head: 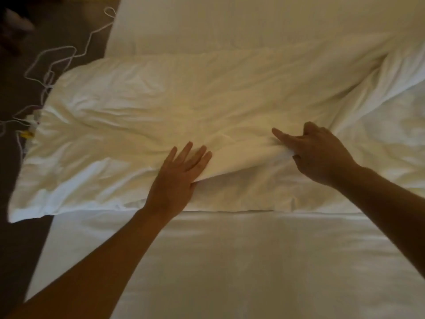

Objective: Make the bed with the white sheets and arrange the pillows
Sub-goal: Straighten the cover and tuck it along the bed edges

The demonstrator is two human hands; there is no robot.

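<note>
While the pillow [161, 107] lies flat across the white sheet [230, 261], its long axis runs left to right across the view, and both hands are on the near half of it. Its left end sticks out past the left edge of the sheet and hangs over the dark floor [13, 249]; its right end runs under or against rumpled white bedding [391, 125], and where it stops there cannot be told. The case is creased, with folds fanning from the left end toward the middle. The left hand [179, 173] rests flat on the near long edge, 4 fingers straight and pointing away from the person, the thumb hidden at the edge of a raised fold. The right hand [319, 153], just to the right of it, pinches that same fold of the case in its curled fingers, with the index finger stretched out toward the left. Beyond the pillow, a second pillow [230, 21] lies parallel to it at the far end. On the floor to the left, white cables [57, 58] loop down to a power strip [32, 127] just beside the pillow's left end.
</note>
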